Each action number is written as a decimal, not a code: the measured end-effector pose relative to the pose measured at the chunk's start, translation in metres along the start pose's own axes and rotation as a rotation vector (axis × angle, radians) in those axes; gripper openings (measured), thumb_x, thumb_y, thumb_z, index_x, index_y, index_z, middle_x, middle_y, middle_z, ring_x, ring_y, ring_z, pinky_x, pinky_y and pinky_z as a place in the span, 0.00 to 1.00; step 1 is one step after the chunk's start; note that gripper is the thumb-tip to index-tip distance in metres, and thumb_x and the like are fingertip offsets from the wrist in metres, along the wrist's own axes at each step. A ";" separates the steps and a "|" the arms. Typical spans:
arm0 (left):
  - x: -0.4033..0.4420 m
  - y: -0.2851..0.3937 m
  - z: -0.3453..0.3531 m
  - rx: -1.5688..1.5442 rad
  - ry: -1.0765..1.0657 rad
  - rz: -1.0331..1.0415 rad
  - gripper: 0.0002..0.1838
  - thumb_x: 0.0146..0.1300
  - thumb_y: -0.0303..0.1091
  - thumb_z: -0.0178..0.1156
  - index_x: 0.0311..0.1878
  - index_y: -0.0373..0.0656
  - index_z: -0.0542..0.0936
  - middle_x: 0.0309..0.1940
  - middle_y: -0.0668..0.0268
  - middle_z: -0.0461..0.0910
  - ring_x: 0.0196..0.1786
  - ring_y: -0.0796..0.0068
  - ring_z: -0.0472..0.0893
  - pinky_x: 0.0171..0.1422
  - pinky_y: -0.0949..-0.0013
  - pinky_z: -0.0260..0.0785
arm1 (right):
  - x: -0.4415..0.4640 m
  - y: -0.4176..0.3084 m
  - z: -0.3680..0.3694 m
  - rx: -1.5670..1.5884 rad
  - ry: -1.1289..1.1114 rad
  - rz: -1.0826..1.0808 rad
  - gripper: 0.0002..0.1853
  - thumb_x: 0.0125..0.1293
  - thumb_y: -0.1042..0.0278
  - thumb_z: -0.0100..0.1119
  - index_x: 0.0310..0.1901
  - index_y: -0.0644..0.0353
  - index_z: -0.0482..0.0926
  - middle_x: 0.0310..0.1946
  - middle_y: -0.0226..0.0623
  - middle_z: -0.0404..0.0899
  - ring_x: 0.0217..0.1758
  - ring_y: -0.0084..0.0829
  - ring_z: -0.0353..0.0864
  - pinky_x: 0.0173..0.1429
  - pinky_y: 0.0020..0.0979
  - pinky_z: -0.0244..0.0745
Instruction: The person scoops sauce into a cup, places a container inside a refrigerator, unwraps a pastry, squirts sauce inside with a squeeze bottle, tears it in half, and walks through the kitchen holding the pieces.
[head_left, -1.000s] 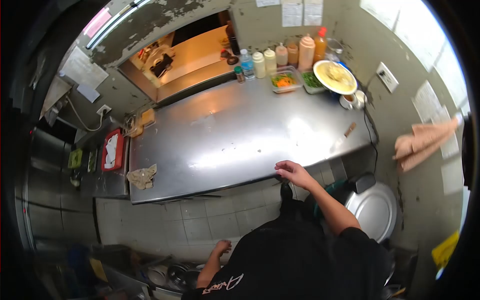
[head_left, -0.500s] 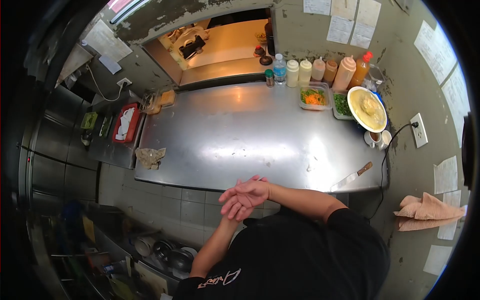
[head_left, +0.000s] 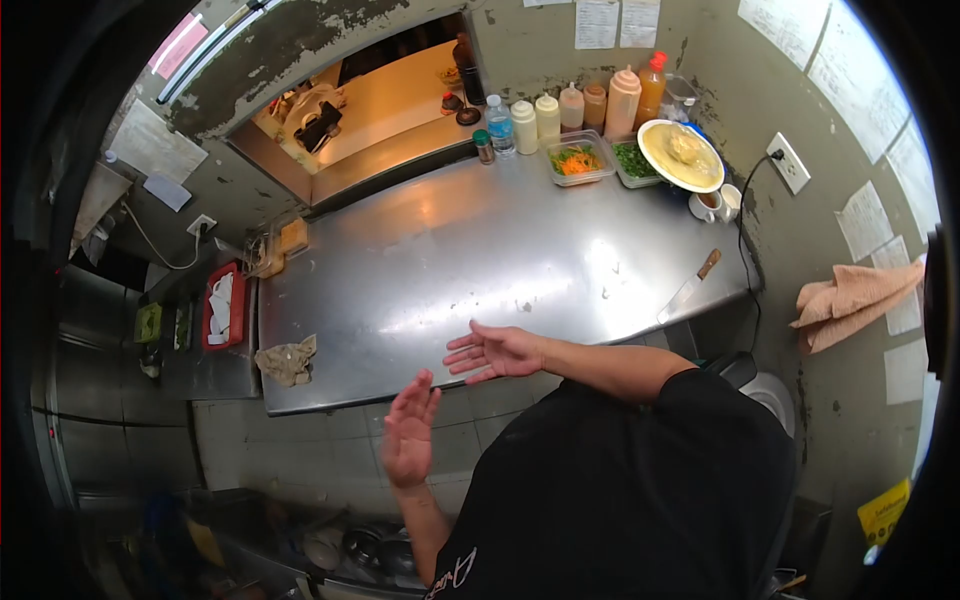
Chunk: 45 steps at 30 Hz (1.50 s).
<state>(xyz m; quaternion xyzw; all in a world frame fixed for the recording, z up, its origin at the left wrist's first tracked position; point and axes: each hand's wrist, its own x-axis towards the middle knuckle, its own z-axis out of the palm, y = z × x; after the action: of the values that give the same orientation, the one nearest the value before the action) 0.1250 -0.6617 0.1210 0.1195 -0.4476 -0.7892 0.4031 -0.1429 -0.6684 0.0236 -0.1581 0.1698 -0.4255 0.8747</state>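
Note:
My left hand [head_left: 408, 440] is held up in front of the table's near edge, over the floor. Its fingers are stretched and it holds nothing. My right hand [head_left: 500, 353] hovers by the front edge of the steel table [head_left: 400, 280], palm showing and fingers spread, also with nothing in it. A gap separates the two hands. On the right part of the table lies a knife [head_left: 690, 288] with a wooden handle. A crumpled cloth [head_left: 287, 361] rests at the front left corner.
Squeeze bottles [head_left: 571, 107], a container of shredded vegetables [head_left: 577, 160], a plate of yellow food [head_left: 681, 156] and cups [head_left: 706, 205] line the back right. A red tray [head_left: 222, 306] stands left. A cord [head_left: 742, 235] hangs at right, near a peach towel [head_left: 855, 303].
My hands were pressed together and have come apart, the left moving left and down. The view has turned, so the table sits more tilted.

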 end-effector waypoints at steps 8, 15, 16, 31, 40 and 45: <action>0.049 -0.026 0.020 1.138 -0.001 0.351 0.35 0.82 0.54 0.36 0.76 0.33 0.68 0.79 0.43 0.60 0.83 0.42 0.56 0.86 0.46 0.42 | 0.028 0.036 0.058 0.160 0.226 -0.038 0.42 0.80 0.31 0.35 0.78 0.61 0.58 0.72 0.48 0.69 0.73 0.42 0.70 0.77 0.47 0.66; 0.046 -0.079 0.019 1.043 0.095 0.482 0.27 0.81 0.43 0.48 0.73 0.35 0.71 0.77 0.43 0.63 0.78 0.40 0.64 0.81 0.45 0.54 | 0.019 0.037 0.072 0.021 0.312 -0.053 0.34 0.84 0.41 0.35 0.76 0.61 0.62 0.70 0.47 0.72 0.73 0.38 0.72 0.78 0.39 0.65; 0.043 -0.084 0.020 0.974 0.130 0.377 0.25 0.79 0.39 0.51 0.72 0.35 0.72 0.75 0.43 0.65 0.76 0.41 0.66 0.79 0.47 0.57 | 0.006 0.031 0.071 -0.091 0.344 -0.085 0.33 0.84 0.42 0.38 0.76 0.61 0.63 0.69 0.46 0.73 0.72 0.38 0.73 0.77 0.39 0.67; 0.115 -0.055 -0.001 1.173 0.133 -0.030 0.10 0.76 0.27 0.57 0.54 0.35 0.83 0.51 0.57 0.84 0.55 0.65 0.82 0.63 0.64 0.73 | -0.278 -0.247 -0.081 -1.893 1.338 -0.667 0.24 0.63 0.78 0.61 0.62 0.62 0.79 0.54 0.56 0.84 0.58 0.53 0.83 0.64 0.45 0.77; 0.176 -0.130 0.080 1.055 -0.243 -0.215 0.10 0.76 0.29 0.59 0.52 0.36 0.84 0.49 0.58 0.85 0.55 0.65 0.83 0.62 0.65 0.73 | -0.353 -0.376 -0.164 -2.080 1.605 -0.045 0.43 0.55 0.74 0.64 0.77 0.52 0.65 0.71 0.56 0.68 0.73 0.56 0.70 0.78 0.43 0.67; 0.199 -0.137 0.101 1.045 -0.309 -0.280 0.10 0.77 0.31 0.58 0.50 0.35 0.85 0.49 0.60 0.86 0.55 0.67 0.83 0.62 0.65 0.74 | -0.354 -0.392 -0.192 -1.849 1.495 -0.158 0.45 0.51 0.63 0.73 0.74 0.56 0.69 0.67 0.56 0.72 0.70 0.55 0.73 0.76 0.43 0.69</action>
<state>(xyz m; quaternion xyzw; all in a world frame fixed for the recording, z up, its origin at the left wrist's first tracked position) -0.1314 -0.7104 0.1028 0.2447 -0.8128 -0.5167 0.1117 -0.7020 -0.6412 0.0747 -0.4515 0.8696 -0.1811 0.0847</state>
